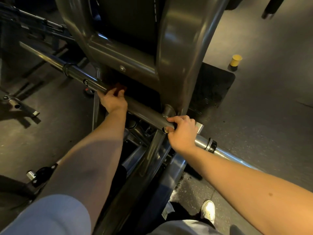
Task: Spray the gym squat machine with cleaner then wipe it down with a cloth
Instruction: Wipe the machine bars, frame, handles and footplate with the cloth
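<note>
Left hand [113,101] clutches soft reddish cloth [120,87] against stiff, slick steel crossbar [144,108]; right hand [182,131] grips that crossbar alongside.

We see both our arms bare and stretched forward and down. Our left arm reaches further. Its left hand [113,101] lies with the back up and the wrist almost straight, the fingers curled over a reddish cloth [120,88] against the bar [145,110]. Our right hand [182,131] is nearer to us, knuckles up, fingers and thumb wrapped round the same bar.
</note>
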Available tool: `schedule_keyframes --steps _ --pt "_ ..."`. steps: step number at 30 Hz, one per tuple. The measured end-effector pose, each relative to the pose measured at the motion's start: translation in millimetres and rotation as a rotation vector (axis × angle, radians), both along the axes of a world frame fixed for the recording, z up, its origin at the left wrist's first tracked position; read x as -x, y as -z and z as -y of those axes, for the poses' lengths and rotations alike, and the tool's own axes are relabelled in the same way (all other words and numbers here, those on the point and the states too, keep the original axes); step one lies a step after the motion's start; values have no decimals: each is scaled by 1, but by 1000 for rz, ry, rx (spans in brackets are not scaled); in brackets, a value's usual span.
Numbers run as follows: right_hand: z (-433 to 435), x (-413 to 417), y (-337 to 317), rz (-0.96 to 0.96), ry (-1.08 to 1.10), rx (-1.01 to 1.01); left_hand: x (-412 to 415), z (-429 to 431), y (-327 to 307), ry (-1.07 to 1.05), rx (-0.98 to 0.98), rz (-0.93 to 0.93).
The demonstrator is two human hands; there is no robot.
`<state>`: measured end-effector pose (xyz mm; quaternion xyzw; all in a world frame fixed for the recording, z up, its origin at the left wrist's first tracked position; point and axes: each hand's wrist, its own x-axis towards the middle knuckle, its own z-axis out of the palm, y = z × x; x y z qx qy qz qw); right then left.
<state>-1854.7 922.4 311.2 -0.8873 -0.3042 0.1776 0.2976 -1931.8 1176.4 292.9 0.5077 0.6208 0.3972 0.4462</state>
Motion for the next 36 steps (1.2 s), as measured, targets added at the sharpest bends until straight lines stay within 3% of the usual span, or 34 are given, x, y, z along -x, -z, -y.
schedule_keyframes --steps 8,13,23,28,36 --pt "0 3 1 23 2 13 -19 83 27 32 104 101" --pt "-4 0 2 15 -12 30 -16 41 8 -27 151 145" --pt "-5 -3 8 2 -5 18 9 -50 -20 -45 181 8" --pt "-4 -13 0 -124 -34 49 7 9 -8 -3 127 94" --pt "12 -48 -18 -361 -36 -16 -23 183 26 142 73 182"
